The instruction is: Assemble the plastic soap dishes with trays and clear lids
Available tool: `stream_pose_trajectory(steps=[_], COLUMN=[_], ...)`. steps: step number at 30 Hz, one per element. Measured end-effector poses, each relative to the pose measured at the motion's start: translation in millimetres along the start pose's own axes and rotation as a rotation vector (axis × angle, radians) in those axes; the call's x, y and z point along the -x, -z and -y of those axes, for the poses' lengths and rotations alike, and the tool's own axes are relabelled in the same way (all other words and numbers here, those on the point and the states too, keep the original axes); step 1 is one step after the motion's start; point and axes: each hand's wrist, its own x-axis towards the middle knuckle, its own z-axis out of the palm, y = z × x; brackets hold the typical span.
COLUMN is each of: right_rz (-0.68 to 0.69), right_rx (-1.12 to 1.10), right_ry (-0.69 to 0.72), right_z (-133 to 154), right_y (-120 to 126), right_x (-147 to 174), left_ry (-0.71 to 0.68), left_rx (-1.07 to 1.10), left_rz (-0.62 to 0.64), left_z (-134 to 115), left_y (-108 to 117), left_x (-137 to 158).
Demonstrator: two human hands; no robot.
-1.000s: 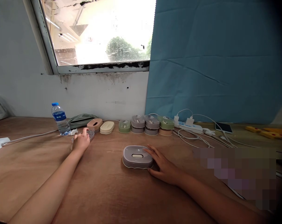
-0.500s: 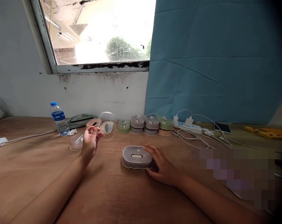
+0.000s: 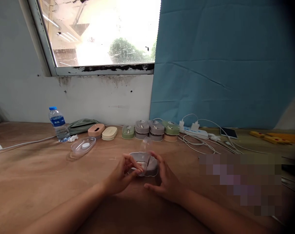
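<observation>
One view, head: the grey box (image 3: 153, 166) stands on the table (image 3: 52, 175) right before the person, partly hidden by fingers.
Left hand (image 3: 122, 177): thumb and fingertips are pinching the clear cover near its low edge; the rest of the fingers are curled.
Right hand (image 3: 168, 182): spread, thumb well apart from the fingers, at the right end of the grey box; whether a fingertip touches the cover or the box, I cannot tell.
Clear cover (image 3: 145, 146): standing steeply tilted over the grey box, blurred; contact between the two is not clear.
Pinch: in my judgement it should be light and only at the rim, because thin plastic may bend or slip.
Cover's direction: better to turn it flat, with its long side along the long side of the box, before any pressure.
Box's steadiness: I think the spread hand does well to guard the right end, so the box does not slide.
Pressing: if needed, evenly around the edge, not at one corner, or the opposite side may lift.
Second cover (image 3: 79, 149): lies left, near the pink box (image 3: 96, 130), well apart from this work.
</observation>
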Motion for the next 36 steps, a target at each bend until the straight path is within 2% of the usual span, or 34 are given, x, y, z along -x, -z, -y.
stream_pose_trajectory(steps=[4,7,9,11,13,14,16,18,20,22,28,36], right_rz=[-0.066,-0.166,-0.212,-0.213,-0.174,-0.141,-0.073,-0.024,-0.001,0.002,0.047,0.234], right_rx=[-0.126,-0.139,-0.112,-0.098,-0.111,-0.124,-0.144,-0.145,-0.141,-0.147,-0.175,-0.139], right_ry=[-0.026,0.015,0.028,-0.01,-0.048,-0.054,-0.054,-0.059,-0.081,-0.1,-0.139,-0.016], right_z=[0.8,-1.4,-6.9,-15.0,-23.5,-27.1,-31.6,-32.3,-30.4,-28.4,-30.2,-33.1], right_y=[-4.9,-3.0,0.7,4.9,8.5,9.7,11.0,11.0,10.3,9.4,9.6,19.3], right_x=[1.7,-1.4,-4.5,-7.7,-10.4,-11.5,-13.4,-14.6,-15.2,-15.4,-15.1,-13.8], left_ry=[-0.004,-0.073,-0.131,-0.138,-0.033,0.052,0.221,0.313,0.329,0.327,0.35,0.336], left_rx=[-0.05,-0.102,-0.166,-0.237,-0.303,-0.329,-0.36,-0.394,-0.447,-0.485,-0.397,-0.345], left_rz=[0.138,0.177,0.091,-0.069,-0.18,-0.188,-0.115,-0.005,0.043,0.033,0.058,0.135], left_z=[2.1,6.3,11.6,17.7,23.3,25.8,30.2,33.9,37.0,39.2,41.0,37.0], left_y=[-10.9,-2.3,11.8,29.5,46.0,52.4,59.8,60.2,56.1,51.2,50.6,55.2], left_x=[6.8,3.2,-2.2,-7.5,-10.6,-11.1,-10.3,-8.8,-8.1,-8.6,-10.5,-11.2])
